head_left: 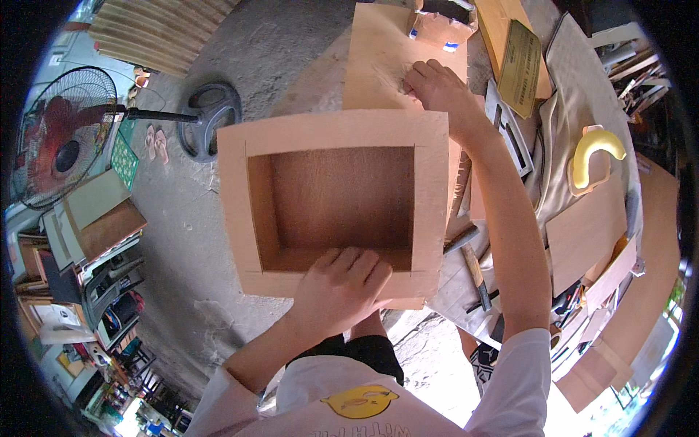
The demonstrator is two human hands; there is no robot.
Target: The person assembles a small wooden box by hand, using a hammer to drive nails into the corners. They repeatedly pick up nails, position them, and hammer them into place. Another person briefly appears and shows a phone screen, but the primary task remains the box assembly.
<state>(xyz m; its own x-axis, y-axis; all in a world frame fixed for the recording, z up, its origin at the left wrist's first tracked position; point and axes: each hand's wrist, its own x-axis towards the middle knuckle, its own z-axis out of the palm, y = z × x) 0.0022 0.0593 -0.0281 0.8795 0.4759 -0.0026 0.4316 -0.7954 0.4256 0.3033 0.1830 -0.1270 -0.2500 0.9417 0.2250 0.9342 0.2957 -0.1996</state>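
Note:
A cardboard box (331, 284) with a wide framed rim and a rectangular opening stands in front of me, its inside facing up. My left hand (342, 280) grips the near rim, fingers curled over its edge into the opening. Beyond the box's far right corner, my right hand (440, 91) rests on a flat cardboard sheet (375, 54). The fingers of that hand are bent and drawn together against the sheet; anything between them is hidden. A small cardboard box with a dark opening (443, 25) sits just past it.
A hammer (475, 273) lies right of the box. Farther right are a yellow banana-shaped piece (593, 156), cardboard pieces (590, 229) and a tan printed pad (519, 69). At left stand a fan (65, 149) with a round base (209, 120), sandals (156, 143) and stacked clutter (102, 240).

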